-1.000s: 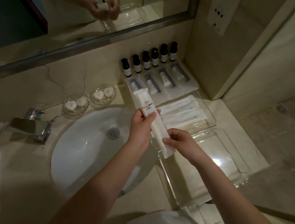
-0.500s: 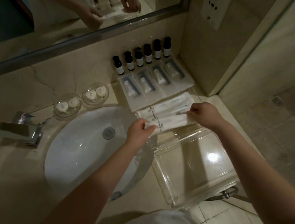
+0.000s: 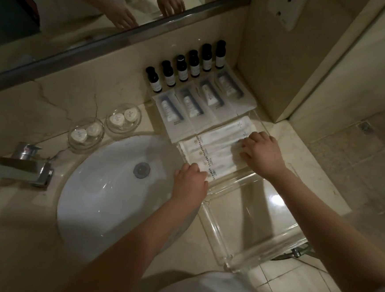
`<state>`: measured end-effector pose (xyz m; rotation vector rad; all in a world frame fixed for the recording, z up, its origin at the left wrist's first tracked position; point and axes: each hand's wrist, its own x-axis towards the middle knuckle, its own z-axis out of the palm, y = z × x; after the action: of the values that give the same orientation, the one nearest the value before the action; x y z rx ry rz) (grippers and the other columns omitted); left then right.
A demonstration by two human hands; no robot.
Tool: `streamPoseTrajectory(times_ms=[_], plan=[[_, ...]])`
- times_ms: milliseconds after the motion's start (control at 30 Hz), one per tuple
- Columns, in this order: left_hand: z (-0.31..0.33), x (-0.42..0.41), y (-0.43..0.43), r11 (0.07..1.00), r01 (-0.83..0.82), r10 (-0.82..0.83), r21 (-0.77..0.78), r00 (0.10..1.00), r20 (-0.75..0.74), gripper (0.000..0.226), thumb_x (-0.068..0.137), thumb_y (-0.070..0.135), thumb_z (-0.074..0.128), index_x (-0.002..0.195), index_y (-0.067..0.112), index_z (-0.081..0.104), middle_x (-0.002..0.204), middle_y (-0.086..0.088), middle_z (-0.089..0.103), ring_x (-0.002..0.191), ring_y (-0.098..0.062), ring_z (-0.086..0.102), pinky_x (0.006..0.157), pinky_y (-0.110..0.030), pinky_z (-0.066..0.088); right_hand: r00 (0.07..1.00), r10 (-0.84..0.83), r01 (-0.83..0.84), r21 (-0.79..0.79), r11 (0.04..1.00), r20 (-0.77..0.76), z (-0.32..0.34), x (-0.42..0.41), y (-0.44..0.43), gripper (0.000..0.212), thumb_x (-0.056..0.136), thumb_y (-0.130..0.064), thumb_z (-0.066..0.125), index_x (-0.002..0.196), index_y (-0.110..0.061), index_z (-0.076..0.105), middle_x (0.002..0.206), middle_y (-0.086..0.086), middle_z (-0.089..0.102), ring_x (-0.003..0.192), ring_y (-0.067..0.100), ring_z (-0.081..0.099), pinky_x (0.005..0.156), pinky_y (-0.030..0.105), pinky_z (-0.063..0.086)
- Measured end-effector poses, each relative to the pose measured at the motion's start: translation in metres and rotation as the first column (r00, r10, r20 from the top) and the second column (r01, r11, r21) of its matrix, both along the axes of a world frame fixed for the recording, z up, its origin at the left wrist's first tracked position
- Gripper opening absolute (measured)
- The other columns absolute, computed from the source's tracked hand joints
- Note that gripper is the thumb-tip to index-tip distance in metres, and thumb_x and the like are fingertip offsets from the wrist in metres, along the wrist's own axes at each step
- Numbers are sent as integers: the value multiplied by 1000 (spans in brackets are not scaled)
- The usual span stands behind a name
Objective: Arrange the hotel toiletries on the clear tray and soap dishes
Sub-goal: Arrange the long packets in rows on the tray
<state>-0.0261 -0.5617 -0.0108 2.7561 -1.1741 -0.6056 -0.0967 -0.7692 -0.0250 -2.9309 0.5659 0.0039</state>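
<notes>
Guard against skew of the packet point(image 3: 210, 171) across the row point(image 3: 212, 145) beyond the fingertips, from letting go at one end first. Guard also against a slide over the tray point(image 3: 215, 228) rim beside the left fingers and into the sink point(image 3: 104, 196) (smooth wrapper on smooth plastic, judged slippery). Avoid a hard push with the right hand point(image 3: 261, 153); likely to ruck the row toward the tube packs point(image 3: 197, 104) beyond the knuckles.

Fingers of the left hand point(image 3: 189, 182): curled round the packet's left end. Fingers of the right hand: bent, tips down on the right ends; grip or mere press, cannot tell.

Packet: long, flat, white, with a printed band close to the left fingers. Lies in the tray, spanning from left fingertips to right, edge touching the row.
</notes>
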Motion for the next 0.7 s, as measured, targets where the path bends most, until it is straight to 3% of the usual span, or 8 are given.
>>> streamPoseTrajectory(times_ms=[133,333,400,467,567,700], plan=[[0,-1,2,998,58,-58,39,998,12,34,94,30,40,121,21,58,117,-5,52,115,-26,41,92,-37,32,982,132,-148,115,982,137,-6,-12,19,17,81,-19,55,92,-13,66,99,6,67,90,28,62,73,37,51],[4,-2,4,995,80,-81,67,997,15,34,94,32,38,122,20,55,118,-5,51,116,-26,40,91,-38,33,985,148,-157,109,982,91,-6,-24,41,16,82,-24,52,82,-17,66,99,10,64,92,30,62,65,38,52],[5,-2,8,997,74,-75,24,997,16,35,94,32,39,123,19,54,118,-5,50,115,-26,40,90,-38,34,989,124,-132,106,986,81,-1,-25,46,11,77,-19,63,87,-16,68,104,12,66,96,34,63,69,41,55],[8,0,14,998,60,-59,-25,998,26,35,93,32,40,122,17,54,120,-5,50,117,-25,41,90,-37,35,994,98,-104,119,988,55,3,-24,53,28,73,-18,73,101,-14,69,116,16,66,108,38,61,81,47,55],[16,9,27,996,34,-30,-81,998,57,38,93,32,41,126,16,52,129,-4,51,121,-25,42,95,-38,34,997,57,-65,162,985,57,17,-17,70,43,79,-23,68,121,-16,61,131,14,58,122,37,52,93,50,46],[33,26,61,989,-13,32,-149,992,126,38,91,31,41,119,12,56,123,-8,57,117,-28,48,95,-39,36,986,68,-96,182,978,155,35,-4,104,43,78,-20,67,121,-13,60,125,13,61,115,36,56,89,47,50]])
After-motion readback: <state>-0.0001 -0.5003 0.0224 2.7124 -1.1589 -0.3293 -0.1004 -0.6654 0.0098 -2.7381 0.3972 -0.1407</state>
